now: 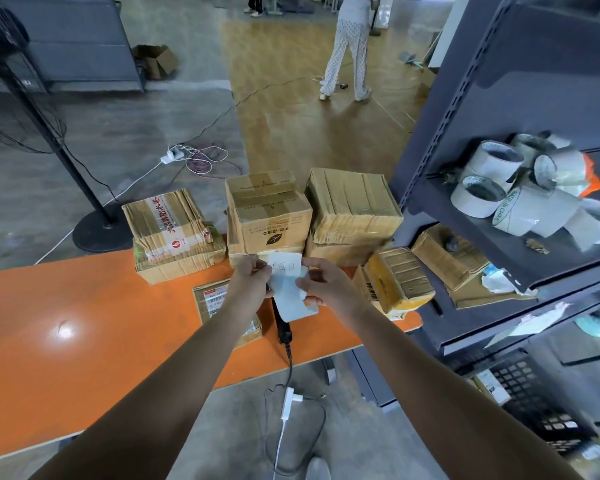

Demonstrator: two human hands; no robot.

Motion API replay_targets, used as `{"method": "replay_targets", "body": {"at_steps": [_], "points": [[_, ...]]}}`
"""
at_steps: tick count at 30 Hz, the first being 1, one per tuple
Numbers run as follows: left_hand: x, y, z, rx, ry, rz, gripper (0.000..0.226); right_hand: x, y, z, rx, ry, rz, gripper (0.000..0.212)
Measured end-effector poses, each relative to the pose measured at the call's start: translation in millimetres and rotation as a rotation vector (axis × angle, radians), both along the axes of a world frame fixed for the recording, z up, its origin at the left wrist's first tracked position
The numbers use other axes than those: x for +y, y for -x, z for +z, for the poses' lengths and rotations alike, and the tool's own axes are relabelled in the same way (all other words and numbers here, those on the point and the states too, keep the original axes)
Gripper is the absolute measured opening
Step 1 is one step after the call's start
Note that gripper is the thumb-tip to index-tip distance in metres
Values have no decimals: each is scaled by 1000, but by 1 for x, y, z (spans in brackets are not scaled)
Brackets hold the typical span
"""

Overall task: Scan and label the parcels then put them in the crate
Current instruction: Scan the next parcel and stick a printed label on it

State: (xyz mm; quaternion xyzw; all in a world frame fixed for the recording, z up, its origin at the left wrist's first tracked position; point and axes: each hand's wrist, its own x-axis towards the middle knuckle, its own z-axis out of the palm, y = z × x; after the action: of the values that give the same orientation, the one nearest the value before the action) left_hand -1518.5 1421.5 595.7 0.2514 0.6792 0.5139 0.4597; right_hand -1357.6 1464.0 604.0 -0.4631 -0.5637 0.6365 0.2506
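labelling step | label point(284, 267) pinched mid-frame by left grip point(253, 277) and right grip point(321, 282) | next: prob to be peeled, stuck flat on parcel point(207, 306)

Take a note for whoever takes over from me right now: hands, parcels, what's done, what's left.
Left hand and right hand: both pinch a white label above the table, apparently peeling it.
Scanner lies on the table below the label, with a flat parcel just left of it.
Stacked parcels sit at the far edge. The crate is low at right and seems to hold one parcel.
Done: label in hand.
Left: stick it on, crate that parcel, then scan and label the stacks.
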Motion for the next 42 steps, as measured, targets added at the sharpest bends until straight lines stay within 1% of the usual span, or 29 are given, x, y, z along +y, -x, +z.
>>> {"method": "replay_targets", "body": {"at_steps": [2, 4, 8, 11, 12, 14, 16, 19, 21, 23, 25, 29, 31, 35, 38, 40, 42], "points": [[7, -5, -5, -44, 6, 11, 8, 4, -4, -6, -31, -14, -7, 39], [12, -11, -10, -74, 15, 23, 8, 9, -6, -12, -73, -37, -33, 41], [21, -25, -15, -69, 63, 47, 12, 20, -10, -26, -261, -163, -83, 40], [29, -33, -23, -37, 144, 53, 6, 28, -20, -31, -352, -234, -21, 42], [32, -36, -26, -3, 167, 49, 4, 31, -23, -32, -408, -278, 9, 42], [35, -39, -31, 94, 198, 32, 8, 36, -29, -39, -514, -367, 61, 42], [38, -40, -35, 153, 223, 41, 13, 42, -35, -53, -582, -425, 99, 44], [39, -37, -46, 116, 260, 65, 23, 49, -41, -75, -734, -487, 189, 46], [38, -35, -54, 52, 293, 89, 20, 52, -41, -89, -794, -523, 224, 49], [33, -37, -60, 43, 315, 93, 23, 51, -40, -103, -793, -524, 249, 52], [28, -37, -67, 73, 319, 90, 26, 50, -38, -113, -787, -510, 284, 53], [16, -33, -75, 62, 305, 79, 22, 46, -28, -121, -721, -495, 301, 53], [10, -29, -77, 27, 307, 100, 18, 44, -24, -122, -689, -477, 291, 49], [1, -20, -71, -36, 296, 156, 12, 45, -25, -120, -595, -380, 216, 34], [-4, -11, -65, -34, 273, 157, 10, 41, -20, -108, -548, -389, 166, 25], [-9, -3, -62, -34, 257, 164, 13, 36, -9, -97, -537, -397, 135, 23], [-16, 6, -60, -45, 237, 178, 18, 31, 8, -89, -481, -322, 128, 24]]}}
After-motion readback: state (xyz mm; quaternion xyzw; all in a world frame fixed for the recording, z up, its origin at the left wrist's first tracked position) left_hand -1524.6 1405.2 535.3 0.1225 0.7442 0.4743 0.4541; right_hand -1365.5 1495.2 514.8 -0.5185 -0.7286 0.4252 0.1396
